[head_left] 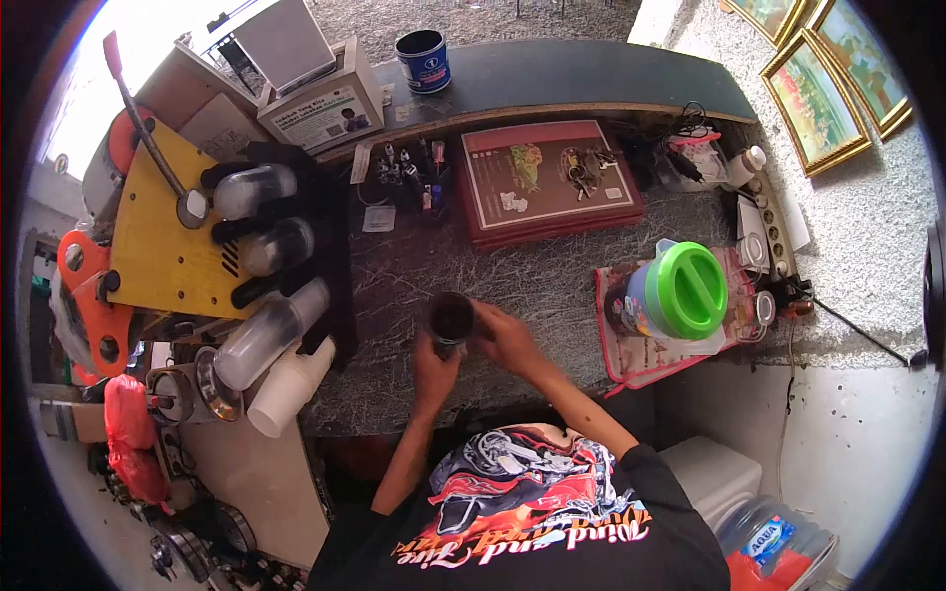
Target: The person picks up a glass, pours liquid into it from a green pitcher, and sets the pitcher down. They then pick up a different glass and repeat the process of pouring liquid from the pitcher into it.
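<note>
A small cup with dark contents (452, 317) is between my two hands, over the dark marbled countertop (394, 271). My left hand (435, 372) is wrapped round its lower left side. From the right, my right hand (507, 340) closes on the cup's side, the fingers near its rim. Part of the cup's wall is hidden by the fingers. Beyond the hands lies a dark red box (547, 222) with keys (579, 174) on its lid.
On the right, a green-lidded jug (690, 291) stands on a red-edged mat (631, 369). Stacked plastic cups (271, 335) stick out from a yellow-panelled machine (163, 236) at left. A blue can (424, 64) stands on the back ledge (552, 74). Small items (404, 167) lie left of the box.
</note>
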